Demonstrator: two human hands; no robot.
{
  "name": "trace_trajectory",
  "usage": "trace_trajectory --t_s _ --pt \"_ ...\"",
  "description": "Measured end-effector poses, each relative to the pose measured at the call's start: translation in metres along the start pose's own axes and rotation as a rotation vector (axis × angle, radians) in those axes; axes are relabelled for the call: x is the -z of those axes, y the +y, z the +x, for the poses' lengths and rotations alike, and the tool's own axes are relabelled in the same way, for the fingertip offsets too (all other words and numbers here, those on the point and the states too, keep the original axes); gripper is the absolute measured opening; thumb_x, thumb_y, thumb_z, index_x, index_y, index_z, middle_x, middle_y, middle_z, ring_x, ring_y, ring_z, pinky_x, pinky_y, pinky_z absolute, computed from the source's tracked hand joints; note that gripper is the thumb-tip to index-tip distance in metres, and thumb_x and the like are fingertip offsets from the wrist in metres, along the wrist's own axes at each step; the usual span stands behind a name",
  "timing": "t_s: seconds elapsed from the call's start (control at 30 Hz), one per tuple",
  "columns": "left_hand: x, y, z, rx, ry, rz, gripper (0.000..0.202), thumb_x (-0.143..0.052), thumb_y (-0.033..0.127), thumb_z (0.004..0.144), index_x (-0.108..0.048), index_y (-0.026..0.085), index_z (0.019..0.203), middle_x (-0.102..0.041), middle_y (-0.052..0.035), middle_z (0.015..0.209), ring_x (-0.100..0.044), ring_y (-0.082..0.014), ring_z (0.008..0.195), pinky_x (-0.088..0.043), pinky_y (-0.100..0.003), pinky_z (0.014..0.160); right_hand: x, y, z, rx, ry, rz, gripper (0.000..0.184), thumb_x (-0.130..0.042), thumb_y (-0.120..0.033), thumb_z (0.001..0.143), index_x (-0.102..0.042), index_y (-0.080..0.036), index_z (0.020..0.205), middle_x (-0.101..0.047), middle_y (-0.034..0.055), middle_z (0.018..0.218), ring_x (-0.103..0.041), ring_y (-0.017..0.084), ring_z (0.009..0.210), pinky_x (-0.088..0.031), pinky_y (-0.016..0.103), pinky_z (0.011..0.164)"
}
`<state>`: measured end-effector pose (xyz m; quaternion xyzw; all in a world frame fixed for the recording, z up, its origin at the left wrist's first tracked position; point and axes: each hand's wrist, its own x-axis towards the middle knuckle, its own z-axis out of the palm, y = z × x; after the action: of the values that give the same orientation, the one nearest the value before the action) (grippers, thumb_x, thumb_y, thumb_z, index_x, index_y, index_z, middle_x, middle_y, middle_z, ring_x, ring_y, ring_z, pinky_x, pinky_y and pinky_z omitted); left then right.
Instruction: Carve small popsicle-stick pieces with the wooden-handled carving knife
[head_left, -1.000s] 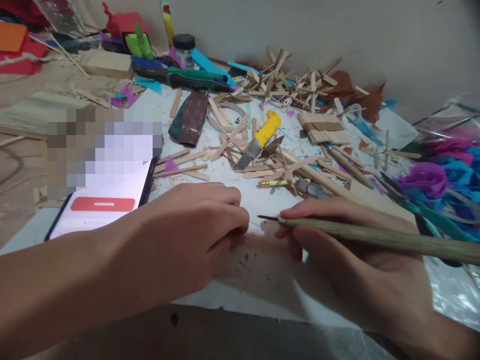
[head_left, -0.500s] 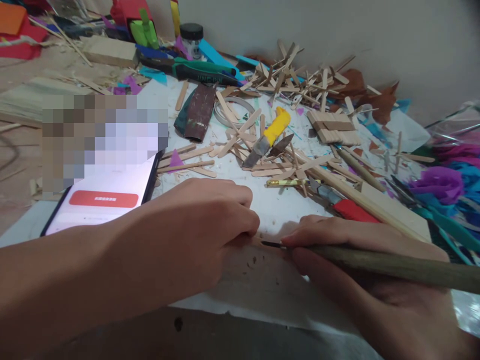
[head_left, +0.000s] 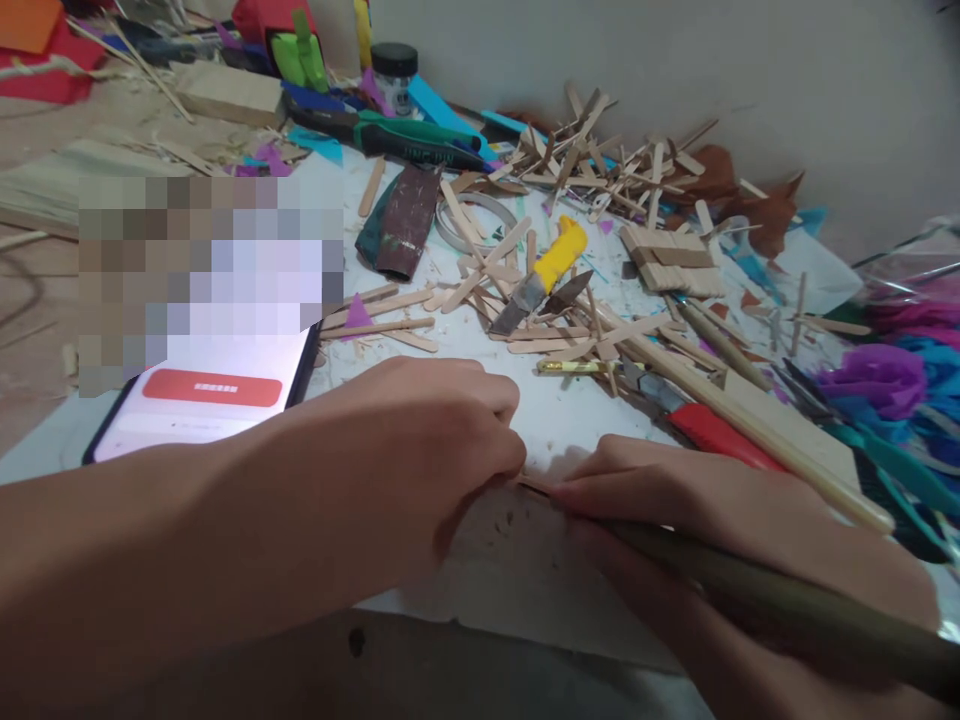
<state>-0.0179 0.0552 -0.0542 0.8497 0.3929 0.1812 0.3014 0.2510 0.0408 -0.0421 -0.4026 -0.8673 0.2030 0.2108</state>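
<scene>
My left hand (head_left: pixel 427 450) is closed near the front edge of the white work surface, its fingers pinching a thin wooden stick (head_left: pixel 532 484). Only a short end of the stick shows between my two hands. My right hand (head_left: pixel 720 505) grips a carving knife by its long round wooden handle (head_left: pixel 750 590), which slants down to the lower right. The knife's narrow tip meets the stick close to my left fingertips, where the fine contact is hard to make out. Small dark shavings (head_left: pixel 504 525) lie on the white sheet (head_left: pixel 525 580) just below.
A lit phone (head_left: pixel 217 385) lies left of my hands. Beyond are a yellow-handled cutter (head_left: pixel 555 255), craft sticks (head_left: pixel 645 335), a tape ring (head_left: pixel 480 215), a green-handled tool (head_left: pixel 412 140) and a jar (head_left: pixel 394 75). Scissors (head_left: pixel 892 455) and a red-handled tool (head_left: pixel 724 435) lie right.
My right hand and the knife have tilted, the handle's far end dropping lower. The dark blade tip shows less than before. My left hand has shifted only slightly; the view has moved a little.
</scene>
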Motion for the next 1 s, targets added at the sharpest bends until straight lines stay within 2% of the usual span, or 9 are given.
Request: trace_trajectory --t_s 0.1,0.17,0.3,0.37,0.43,0.5,0.57,0.73,1.0 --pt "-0.001 -0.001 -0.002 0.017 -0.009 0.006 0.021 -0.067 0.009 0.092 -0.064 0.024 0.077 -0.063 0.0017 0.085 -0.061 -0.0178 0.075 -0.038 -0.033 0.062 -0.002 0.000 0.006 0.113 -0.050 -0.003 0.029 -0.052 -0.025 0.117 -0.075 -0.032 0.102 -0.076 -0.0040 0.078 -0.072 0.016 0.059 -0.047 0.036 0.052" --pt "0.000 -0.001 -0.002 0.015 -0.002 0.014 0.021 -0.068 0.008 0.092 -0.065 0.023 0.079 -0.063 0.0014 0.085 -0.060 -0.0177 0.076 -0.038 -0.033 0.064 0.000 0.000 0.009 0.144 -0.040 -0.013 0.028 -0.055 -0.024 0.116 -0.075 -0.030 0.097 -0.080 -0.0024 0.081 -0.074 0.016 0.060 -0.048 0.035 0.051" --pt "0.001 0.001 0.000 -0.017 0.008 0.060 0.025 -0.071 0.002 0.091 -0.067 0.021 0.076 -0.062 0.0014 0.083 -0.059 -0.0168 0.077 -0.036 -0.033 0.066 0.005 0.002 0.014 0.050 -0.045 0.102 0.020 -0.067 -0.016 0.107 -0.080 -0.028 0.096 -0.090 -0.0006 0.094 -0.083 0.017 0.073 -0.059 0.027 0.057" --pt "0.000 0.002 0.001 0.001 -0.009 0.078 0.024 -0.072 -0.001 0.087 -0.071 0.021 0.077 -0.064 0.0008 0.086 -0.060 -0.0171 0.079 -0.037 -0.033 0.067 0.006 0.003 0.016 -0.009 0.071 0.209 0.018 -0.074 -0.016 0.102 -0.084 -0.029 0.097 -0.090 -0.0047 0.090 -0.083 0.014 0.073 -0.064 0.020 0.064" --pt "-0.001 0.003 0.000 0.024 -0.020 0.080 0.025 -0.071 -0.001 0.086 -0.078 0.023 0.084 -0.066 0.0004 0.088 -0.062 -0.0180 0.080 -0.040 -0.033 0.069 0.005 0.004 0.017 -0.067 0.199 0.281 0.018 -0.079 -0.015 0.097 -0.086 -0.032 0.093 -0.089 -0.0092 0.083 -0.081 0.010 0.068 -0.063 0.013 0.065" --pt "-0.003 0.002 -0.001 0.028 -0.016 0.077 0.028 -0.069 0.001 0.088 -0.082 0.026 0.091 -0.067 0.0007 0.090 -0.063 -0.0186 0.080 -0.041 -0.033 0.070 0.003 0.005 0.017 -0.100 0.234 0.309 0.018 -0.081 -0.016 0.095 -0.086 -0.033 0.090 -0.088 -0.0106 0.079 -0.078 0.008 0.063 -0.060 0.010 0.061" --pt "-0.004 0.001 -0.002 0.027 -0.009 0.079 0.029 -0.069 0.002 0.090 -0.082 0.028 0.093 -0.068 0.0013 0.090 -0.064 -0.0188 0.081 -0.041 -0.033 0.070 0.001 0.004 0.016 -0.100 0.212 0.301 0.017 -0.083 -0.017 0.097 -0.085 -0.032 0.090 -0.088 -0.0093 0.080 -0.077 0.008 0.061 -0.058 0.012 0.058" --pt "-0.003 0.001 0.000 -0.001 -0.046 0.115 0.036 -0.075 -0.005 0.079 -0.083 0.028 0.094 -0.069 0.0035 0.090 -0.064 -0.0186 0.080 -0.041 -0.035 0.069 0.000 0.003 0.012 -0.096 0.173 0.296 0.018 -0.080 -0.019 0.102 -0.081 -0.032 0.090 -0.085 -0.0077 0.076 -0.073 0.010 0.058 -0.057 0.017 0.055" --pt "-0.001 0.004 0.000 -0.003 -0.106 0.177 0.029 -0.084 0.000 0.083 -0.079 0.026 0.095 -0.070 0.0030 0.094 -0.068 -0.0198 0.085 -0.044 -0.035 0.070 0.003 0.000 0.012 -0.012 0.080 0.125 0.029 -0.075 -0.020 0.107 -0.072 -0.031 0.081 -0.074 -0.0075 0.063 -0.067 0.013 0.048 -0.052 0.026 0.047"
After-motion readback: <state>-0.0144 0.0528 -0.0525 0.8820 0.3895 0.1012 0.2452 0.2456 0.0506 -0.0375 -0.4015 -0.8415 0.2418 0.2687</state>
